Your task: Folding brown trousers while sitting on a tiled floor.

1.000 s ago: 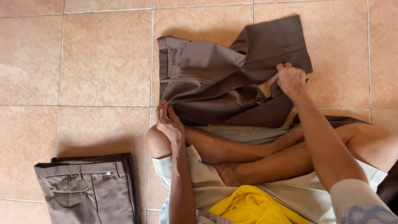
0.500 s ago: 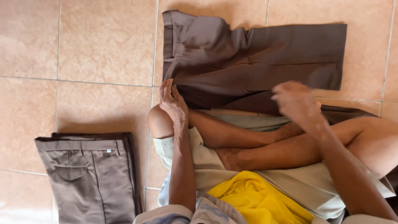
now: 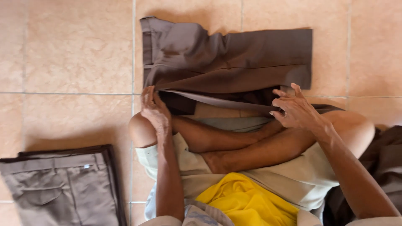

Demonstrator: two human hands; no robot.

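1. On the tan tiled floor, near its far edge in this view, lies a pair of brown cloth trousers, spread flat with the waistband to the left and the legs running to the right.
2. These trousers look soft and floppy, and light too. They would bend and sag if lifted, so I think they are best held by an edge or a corner, like the waistband or the hem.
3. Cloth like this is not slippery and will not break, but it can wrinkle or slide out of its fold.
4. At the near left corner of the trousers, the left hand rests with fingers close together and bent, pinching the edge of the cloth there.
5. Near the right end of the trousers, the right hand is open with fingers spread. Its fingertips touch the lower edge of the cloth, but it grips nothing.
6. Between the hands, the person's bare crossed legs show, with pale shorts and a yellow cloth closer in.
7. By the near left corner of the floor sits a folded pile of grey-brown trousers, well apart from both hands.
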